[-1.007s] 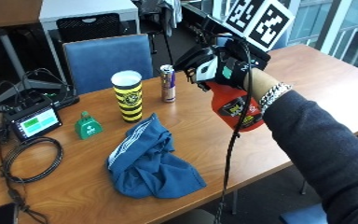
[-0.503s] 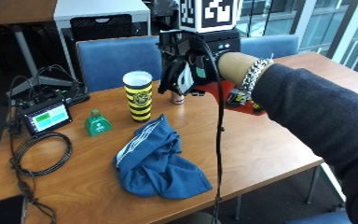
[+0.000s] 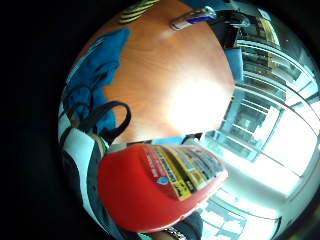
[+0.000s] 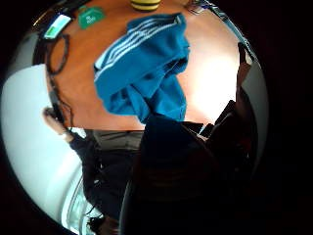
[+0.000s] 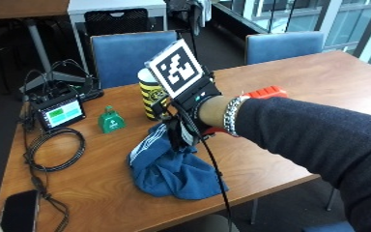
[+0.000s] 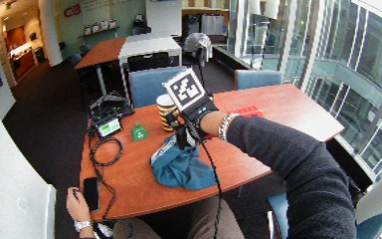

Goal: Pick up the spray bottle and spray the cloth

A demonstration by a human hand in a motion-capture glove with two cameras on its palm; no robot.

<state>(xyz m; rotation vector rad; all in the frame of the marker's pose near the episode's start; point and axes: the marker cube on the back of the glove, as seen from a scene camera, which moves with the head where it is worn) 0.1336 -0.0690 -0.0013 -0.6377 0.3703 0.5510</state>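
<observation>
My gloved right hand (image 5: 189, 123) grips the red spray bottle (image 5: 266, 92), tipped on its side in the air, its red body sticking out behind my wrist. The bottle's head is hidden inside my hand. Directly below and just in front of the hand, the crumpled blue cloth (image 5: 166, 166) with white stripes lies on the wooden table (image 5: 288, 72). The little finger side palm view shows the bottle's red body and label (image 3: 155, 187) close to the palm, with the cloth (image 3: 95, 75) beyond. The cloth (image 4: 142, 73) fills the middle of the thumb side palm view.
A yellow and black cup (image 5: 150, 96) stands just behind my hand. A green bell-shaped item (image 5: 110, 121), a small monitor (image 5: 60, 112), coiled cables (image 5: 53, 150) and a phone (image 5: 18, 210) occupy the table's left side. A drink can (image 3: 192, 17) lies past the cloth.
My hand has carried the bottle from right of the cup to above the cloth and tipped it from upright onto its side. The outside camera has shifted too.
</observation>
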